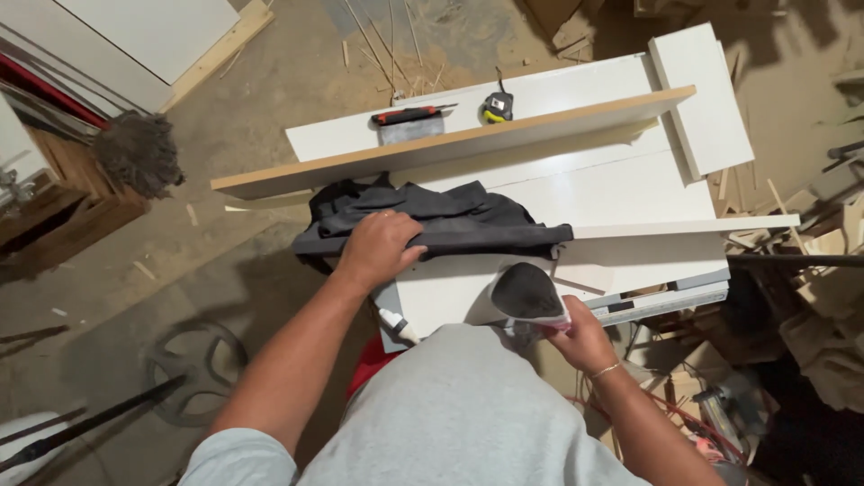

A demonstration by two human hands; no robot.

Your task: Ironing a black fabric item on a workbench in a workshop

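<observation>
My left hand (pixel 376 246) presses down on a dark grey cloth (pixel 450 220) bunched on a white panel (pixel 612 198). A long board with a bare wooden edge (pixel 450 144) stands on its side just beyond the cloth. My right hand (pixel 583 335) grips a clothes iron (pixel 528 295) by its handle near the front edge of the white panel, its dark soleplate tilted up toward me. The iron hangs just right of the cloth, apart from it.
A red-handled scraper (pixel 409 121) and a yellow-and-black tape measure (pixel 496 106) lie on the far white board. A white tube (pixel 396 324) lies at the near edge. A mop head (pixel 139 153) sits left. Wood offcuts (pixel 828 297) pile up at right.
</observation>
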